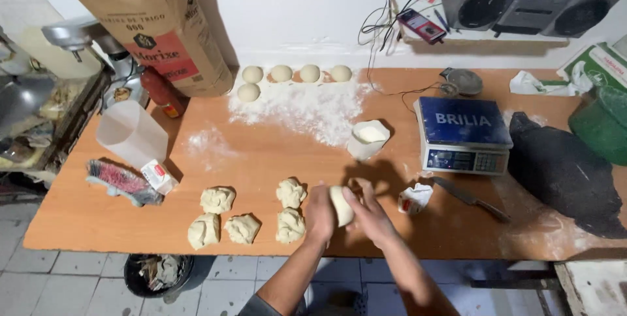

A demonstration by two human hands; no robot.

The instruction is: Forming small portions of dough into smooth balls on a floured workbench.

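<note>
Both my hands cup one smooth pale dough ball (341, 204) just above the wooden table (91, 215). My left hand (319, 213) presses it from the left, my right hand (369, 213) wraps it from the right. Several rough dough pieces (243, 228) lie on the table to the left of my hands. At the back, several rounded dough balls (295, 73) sit in a row beside a patch of spilled flour (307, 108).
A digital scale (462, 134) stands right of centre, a knife (469, 198) and a small white cup (414, 198) before it. A flour-filled container (368, 138), a plastic jug (131, 133), a large paper flour sack (157, 22), a brush (121, 181) and a dark bag (562, 172) are also on the table.
</note>
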